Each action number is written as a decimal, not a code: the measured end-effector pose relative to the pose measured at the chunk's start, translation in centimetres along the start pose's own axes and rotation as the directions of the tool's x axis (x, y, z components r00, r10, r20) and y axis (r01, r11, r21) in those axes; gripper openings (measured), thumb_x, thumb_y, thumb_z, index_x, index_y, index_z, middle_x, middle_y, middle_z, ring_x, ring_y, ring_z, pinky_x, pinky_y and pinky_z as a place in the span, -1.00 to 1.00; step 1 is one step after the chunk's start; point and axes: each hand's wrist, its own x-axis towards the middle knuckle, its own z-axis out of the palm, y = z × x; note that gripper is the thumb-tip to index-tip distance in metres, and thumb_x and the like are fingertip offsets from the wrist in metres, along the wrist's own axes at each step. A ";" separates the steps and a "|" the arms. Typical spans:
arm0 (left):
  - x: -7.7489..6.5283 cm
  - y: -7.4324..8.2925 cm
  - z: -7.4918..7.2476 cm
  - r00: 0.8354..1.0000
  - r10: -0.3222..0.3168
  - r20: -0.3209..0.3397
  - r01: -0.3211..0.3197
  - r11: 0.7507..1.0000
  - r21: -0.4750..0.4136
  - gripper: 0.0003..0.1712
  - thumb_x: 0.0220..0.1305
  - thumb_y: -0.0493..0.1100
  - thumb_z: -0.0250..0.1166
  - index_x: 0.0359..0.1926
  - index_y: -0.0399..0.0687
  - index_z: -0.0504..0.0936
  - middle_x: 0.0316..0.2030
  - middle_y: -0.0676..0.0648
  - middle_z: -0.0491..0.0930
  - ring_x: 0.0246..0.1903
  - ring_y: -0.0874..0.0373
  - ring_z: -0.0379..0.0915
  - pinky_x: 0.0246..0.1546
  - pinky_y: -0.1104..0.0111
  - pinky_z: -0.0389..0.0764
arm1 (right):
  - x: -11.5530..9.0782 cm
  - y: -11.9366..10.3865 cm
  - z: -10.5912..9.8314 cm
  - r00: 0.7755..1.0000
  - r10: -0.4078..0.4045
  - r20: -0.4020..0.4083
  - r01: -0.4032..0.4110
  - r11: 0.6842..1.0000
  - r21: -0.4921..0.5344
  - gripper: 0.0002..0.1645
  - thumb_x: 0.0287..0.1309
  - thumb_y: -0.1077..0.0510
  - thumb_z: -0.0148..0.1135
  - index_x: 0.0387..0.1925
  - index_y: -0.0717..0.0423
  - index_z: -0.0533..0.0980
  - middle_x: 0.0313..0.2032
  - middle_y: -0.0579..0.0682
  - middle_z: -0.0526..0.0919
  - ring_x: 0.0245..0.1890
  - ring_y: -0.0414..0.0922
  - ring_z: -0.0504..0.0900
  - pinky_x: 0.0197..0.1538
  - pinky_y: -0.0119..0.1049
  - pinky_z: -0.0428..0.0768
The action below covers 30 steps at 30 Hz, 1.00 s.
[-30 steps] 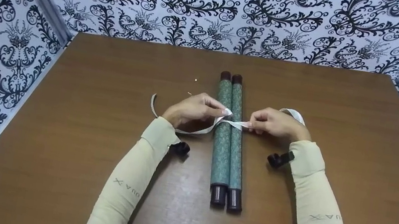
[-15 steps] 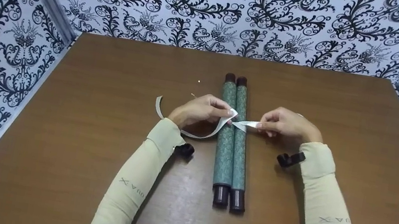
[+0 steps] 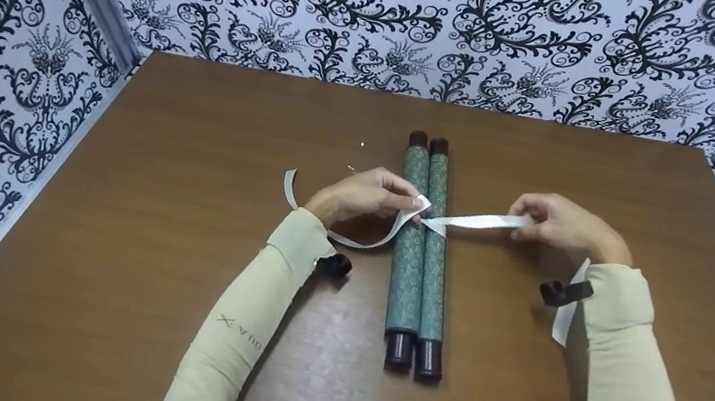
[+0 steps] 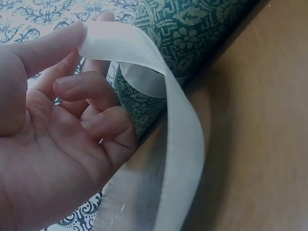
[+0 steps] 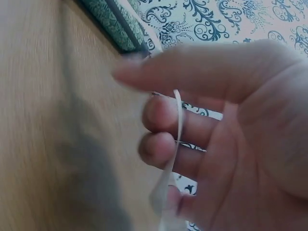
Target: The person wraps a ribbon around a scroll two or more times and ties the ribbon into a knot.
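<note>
Two green patterned rolls with dark end caps, the left roll (image 3: 407,274) and the right roll (image 3: 436,286), lie side by side on the table. A white ribbon (image 3: 481,222) crosses them near the middle. My left hand (image 3: 369,197) pinches a bend of the ribbon between thumb and forefinger above the left roll; its free length curves down behind the wrist. To the right, my right hand (image 3: 564,224) holds the other ribbon length, drawn out straight from the rolls. In the right wrist view, this ribbon (image 5: 177,125) runs past the curled fingers.
The brown table (image 3: 174,257) meets black-and-white patterned walls (image 3: 374,14) at the back and sides. Tiny light scraps (image 3: 351,167) lie beyond the left hand. Dark wrist straps (image 3: 563,293) hang at both cuffs.
My right hand has moved rightward, drawing its ribbon length out longer from the rolls. The ribbon's tail now hangs by the right cuff. My left hand keeps its pinch, almost still beside the rolls.
</note>
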 end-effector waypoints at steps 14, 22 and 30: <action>0.0 -0.1 -0.2 1.000 0.007 0.002 -0.007 1.000 0.016 -0.65 0.37 -0.12 0.28 0.01 -0.31 0.69 -0.27 -0.08 0.73 -0.22 0.16 0.60 -0.16 0.36 0.58 | -0.7 1.3 -2.8 0.955 0.096 -0.281 -0.155 0.968 -0.197 -0.65 0.28 0.26 0.05 -0.08 0.48 0.59 -0.12 0.39 0.57 -0.05 0.28 0.48 0.08 0.20 0.41; 0.2 -0.2 -0.2 1.000 0.017 0.015 -0.016 1.000 -0.010 -0.70 0.38 -0.18 0.25 -0.01 -0.31 0.69 -0.29 -0.06 0.72 -0.24 0.19 0.58 -0.18 0.40 0.55 | -0.8 -0.1 -5.1 0.908 0.192 -0.372 -0.263 0.953 -0.150 -0.61 0.30 0.22 0.01 -0.04 0.44 0.59 -0.07 0.47 0.61 -0.11 0.31 0.54 -0.01 0.21 0.45; 0.0 -0.1 -0.3 0.999 0.033 0.011 -0.032 0.999 -0.015 -0.69 0.39 -0.18 0.25 0.00 -0.34 0.68 -0.24 -0.09 0.72 -0.20 0.15 0.61 -0.10 0.35 0.60 | 0.9 -4.3 -6.8 0.837 0.205 -0.507 -0.295 0.950 -0.101 -0.65 0.27 0.26 0.07 -0.01 0.34 0.61 -0.12 0.40 0.63 -0.41 0.03 0.51 -0.41 -0.26 0.39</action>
